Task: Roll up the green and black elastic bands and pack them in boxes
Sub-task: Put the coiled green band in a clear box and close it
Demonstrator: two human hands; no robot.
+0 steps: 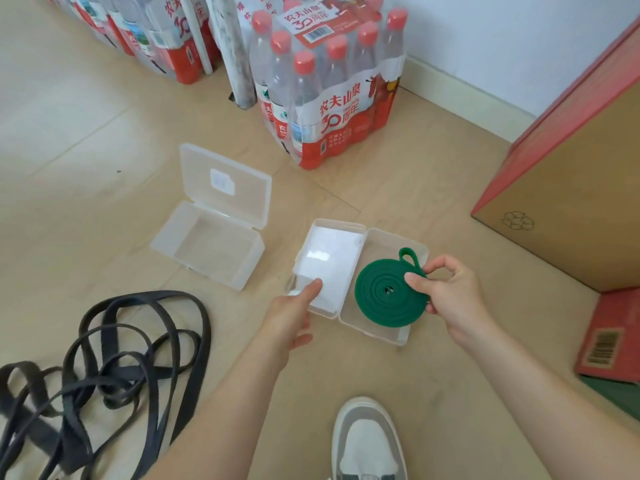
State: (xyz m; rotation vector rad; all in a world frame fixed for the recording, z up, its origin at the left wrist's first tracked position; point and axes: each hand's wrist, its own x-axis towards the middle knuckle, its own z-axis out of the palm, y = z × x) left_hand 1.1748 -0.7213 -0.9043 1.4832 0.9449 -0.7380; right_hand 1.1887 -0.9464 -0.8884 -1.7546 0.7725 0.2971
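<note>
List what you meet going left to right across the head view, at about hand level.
Loose black bands → empty clear box → left hand → rolled green band → right hand → cardboard carton.

Head-worn camera, looking steeply down, close

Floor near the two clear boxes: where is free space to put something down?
Free: the wide floor left of the empty box; the strip between the empty box and the second box; the floor between that box and the carton. Crowded: the black bands at near left, the bottle packs at the back.
</note>
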